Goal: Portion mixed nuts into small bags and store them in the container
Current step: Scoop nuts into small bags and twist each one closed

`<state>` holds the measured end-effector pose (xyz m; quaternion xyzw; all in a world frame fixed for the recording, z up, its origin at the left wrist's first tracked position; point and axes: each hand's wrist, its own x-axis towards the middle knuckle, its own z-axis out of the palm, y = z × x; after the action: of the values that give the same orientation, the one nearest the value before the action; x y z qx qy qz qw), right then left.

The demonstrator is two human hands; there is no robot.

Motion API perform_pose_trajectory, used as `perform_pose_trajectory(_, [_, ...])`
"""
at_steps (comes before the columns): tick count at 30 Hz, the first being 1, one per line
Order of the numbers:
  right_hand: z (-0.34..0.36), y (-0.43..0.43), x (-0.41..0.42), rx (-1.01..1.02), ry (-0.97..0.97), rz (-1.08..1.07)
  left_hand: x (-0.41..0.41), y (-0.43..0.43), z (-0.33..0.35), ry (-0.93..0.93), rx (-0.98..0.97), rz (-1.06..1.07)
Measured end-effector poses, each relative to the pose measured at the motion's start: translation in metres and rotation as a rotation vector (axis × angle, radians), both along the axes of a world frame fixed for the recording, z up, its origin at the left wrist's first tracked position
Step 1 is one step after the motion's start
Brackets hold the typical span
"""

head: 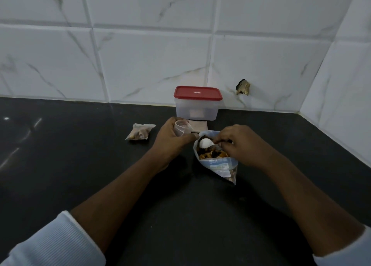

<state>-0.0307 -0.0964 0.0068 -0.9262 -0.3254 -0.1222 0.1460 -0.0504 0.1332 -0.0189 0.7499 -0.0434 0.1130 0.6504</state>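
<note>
On the dark counter [80,155], close to the tiled wall [140,55]: clear container [197,110] with red lid [197,93] pressed on, no portioned bag visible inside (walls cloudy, so not certain). Just in front of it, a flat pinkish item [199,125]; cannot tell what. Left of the hands, well apart from the container: one filled small bag [140,132], lying on its side, not yet stored.

Left hand [172,139]: fingers curled round an empty small bag [181,127], mouth held up and open, just beside the big nut bag [219,164]. Right hand [237,143]: pinching the handle of a white spoon [204,143], bowl down among the mixed nuts [212,155] inside the big bag's open mouth. Plenty of nuts there.

Judged progress: early.
- Done: one portion bagged.
- In hand: second portion, at the scooping step; nothing in the second bag as far as seen.
- Outstanding: fill and close this bag, repeat for the other nuts, take the lid off, place all bags in the container, shut it.
</note>
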Motion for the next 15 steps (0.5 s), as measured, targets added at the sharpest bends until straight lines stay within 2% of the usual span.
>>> perform_pose_trajectory(3, [0.007,-0.015,0.002,0.018,-0.029,-0.081,0.001,0.002,0.001,0.004,-0.013,0.001])
perform_pose_trajectory(6, [0.008,-0.013,-0.002,0.129,-0.013,-0.064,0.0,0.001,0.001,-0.015,0.014,-0.003])
perform_pose_trajectory(9, [0.001,-0.002,0.0,0.055,0.031,-0.043,-0.002,0.001,-0.002,-0.038,0.082,-0.017])
perform_pose_trajectory(12, [0.002,-0.007,0.004,-0.022,0.058,-0.122,-0.003,0.001,-0.002,-0.038,0.11,-0.032])
perform_pose_trajectory(15, [0.007,-0.015,0.003,0.031,0.105,-0.156,-0.003,0.002,-0.001,-0.032,0.114,-0.035])
